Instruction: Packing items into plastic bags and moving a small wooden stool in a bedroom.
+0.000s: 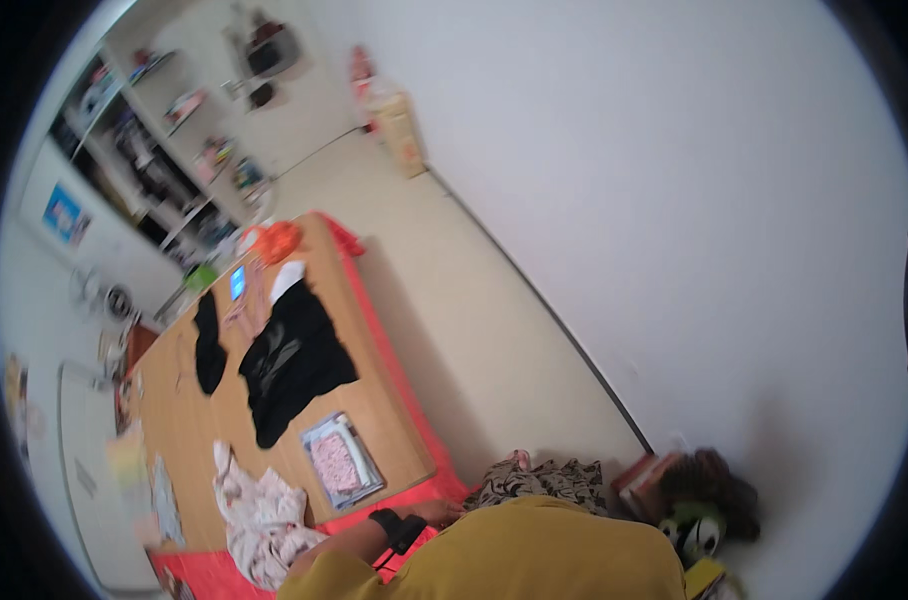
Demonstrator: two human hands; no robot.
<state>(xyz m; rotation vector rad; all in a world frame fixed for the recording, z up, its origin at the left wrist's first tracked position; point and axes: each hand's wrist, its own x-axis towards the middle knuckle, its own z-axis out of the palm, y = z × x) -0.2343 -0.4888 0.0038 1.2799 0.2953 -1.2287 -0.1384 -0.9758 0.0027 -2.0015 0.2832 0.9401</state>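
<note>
My left hand [440, 513] hangs by the table's near edge, against my yellow shirt [529, 555] and the top of my patterned trousers [491, 484]. A black device is strapped to its wrist. The fingers are partly hidden, so a grip cannot be made out. My right hand is out of view. Beside the left forearm lies a crumpled pale garment with a print [263, 517]. A neat stack of folded clothes [341, 461], pink on top, rests close by. Farther along, a black garment [296, 360] is spread out flat.
The wooden tabletop [394, 427] has a red cloth [416, 405] around its edge. A long black garment [209, 349], a lit phone [238, 283] and an orange plastic bag [278, 241] lie on it. Shelves [154, 142] stand behind; a cardboard box [400, 135] and plush toy [694, 529] are by the wall.
</note>
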